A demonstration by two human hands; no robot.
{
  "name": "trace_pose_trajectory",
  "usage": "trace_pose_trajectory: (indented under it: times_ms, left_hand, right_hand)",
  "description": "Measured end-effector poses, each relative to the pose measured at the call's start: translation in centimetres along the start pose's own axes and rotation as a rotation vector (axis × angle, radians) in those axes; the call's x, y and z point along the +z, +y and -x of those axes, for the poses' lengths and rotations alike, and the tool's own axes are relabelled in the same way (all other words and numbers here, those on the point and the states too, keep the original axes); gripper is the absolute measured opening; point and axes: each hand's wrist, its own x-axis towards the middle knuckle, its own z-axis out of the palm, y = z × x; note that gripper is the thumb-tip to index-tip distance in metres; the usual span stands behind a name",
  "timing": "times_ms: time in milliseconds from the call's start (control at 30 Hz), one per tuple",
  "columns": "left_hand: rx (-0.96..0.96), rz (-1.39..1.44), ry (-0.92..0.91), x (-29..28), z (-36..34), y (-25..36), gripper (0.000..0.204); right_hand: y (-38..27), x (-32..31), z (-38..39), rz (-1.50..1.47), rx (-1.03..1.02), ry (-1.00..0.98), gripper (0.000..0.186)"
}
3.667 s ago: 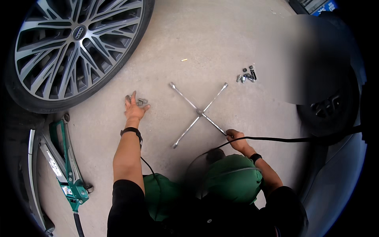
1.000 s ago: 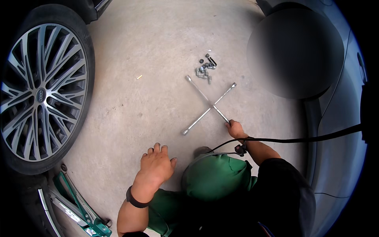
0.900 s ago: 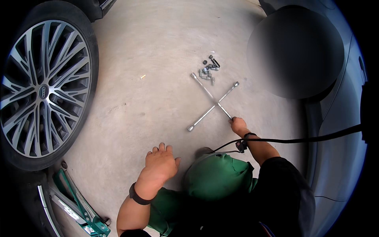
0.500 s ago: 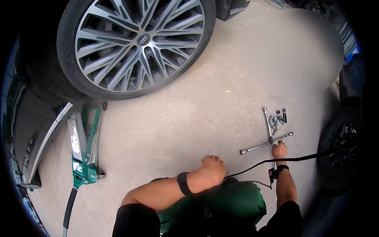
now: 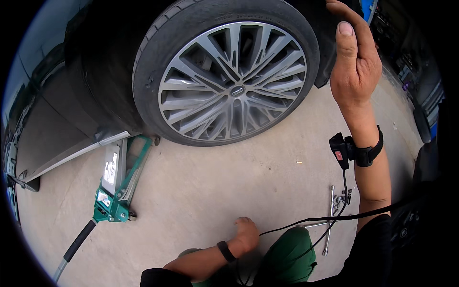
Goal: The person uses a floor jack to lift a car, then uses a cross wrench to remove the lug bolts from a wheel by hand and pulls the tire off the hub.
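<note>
My right hand (image 5: 355, 67) is raised, thumb and fingers stretched out and nothing in it. It is beside the upper right of a car wheel (image 5: 237, 91) with silver spokes and a black tyre; I cannot tell whether it touches the dark car body behind. Down by my knees is my left hand (image 5: 247, 234), bent at the wrist, its fingers mostly hidden. On the floor, a silver four-way lug wrench (image 5: 332, 203) lies partly behind my right forearm and a cable. Several wheel bolts (image 5: 338, 200) are next to it.
A green floor jack (image 5: 112, 208) stands at the left, its head under the sill of the dark car (image 5: 67, 129). Black cables (image 5: 363, 215) run across from the right to my wrists. A small pale stick (image 5: 299, 162) lies on the concrete floor.
My right hand has let go of the lug wrench and risen up beside the wheel. The view has shifted, so the wheel sits further right and lower. My left hand stays by my knees.
</note>
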Motion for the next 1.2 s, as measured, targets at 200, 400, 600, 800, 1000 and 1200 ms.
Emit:
trace_pose_trajectory:
  times_ms: [200,400,600,800,1000,1200]
  left_hand:
    - [-0.411,0.035,-0.048,3.1,2.4,-3.4,0.055]
    - [-0.377,0.129,-0.097,0.8,4.6,-5.6,0.046]
    - [-0.462,0.944,0.348,3.8,5.8,-9.0,0.034]
    - [-0.641,1.536,0.987,-6.7,18.7,-11.2,0.023]
    - [-1.076,1.917,1.176,-7.2,44.9,-8.2,0.020]
    - [-1.513,1.951,0.911,2.7,65.9,-5.4,0.026]
  right_hand:
    - [3.5,17.5,-6.5,0.186,0.050,-0.167,0.031]
    - [3.7,18.1,-5.8,0.231,0.021,-0.285,0.030]
    - [3.6,18.5,-5.9,0.161,0.148,-0.352,0.031]
    - [2.9,15.1,-8.7,0.169,0.296,-0.768,0.044]
    - [-6.5,2.2,-14.6,-0.101,0.486,-0.979,0.025]
    - [-5.8,-21.4,-20.7,0.171,1.136,-0.916,0.026]
